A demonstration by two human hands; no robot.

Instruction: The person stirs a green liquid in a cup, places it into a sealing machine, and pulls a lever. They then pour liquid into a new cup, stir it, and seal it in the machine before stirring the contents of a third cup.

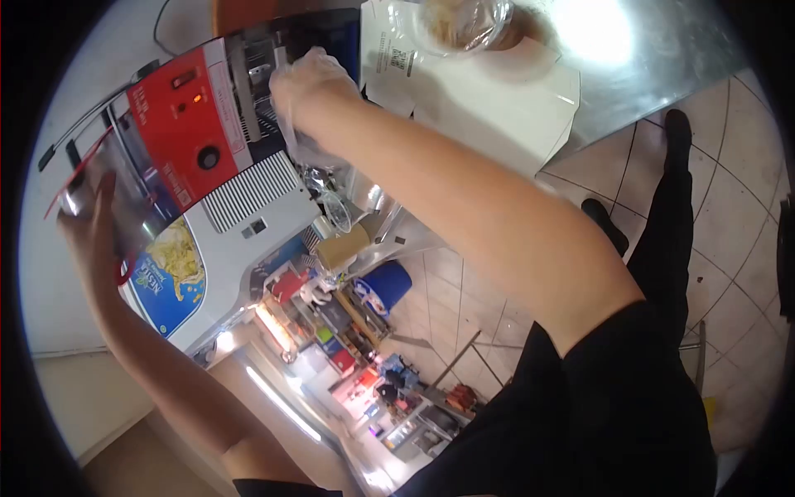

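My left hand (89, 222) is curled at the side of a red machine (161, 116), by a shiny metal part (73, 201) and a thin red edge. What its fingers grip is not clear. My right hand (310, 87), in a loose clear plastic glove, is at the machine's dark, metal-lined opening (248, 74). Its fingers are bent, and whatever they hold is hidden. The red front carries a lit orange light, a switch and a black knob (208, 157).
A white cardboard sheet or box (489, 99) and a clear plastic container (468, 25) lie on the metal counter (654, 62). A white dispenser with a blue Nestlé picture (170, 273) adjoins the machine. A blue bin (385, 286) stands on the tiled floor.
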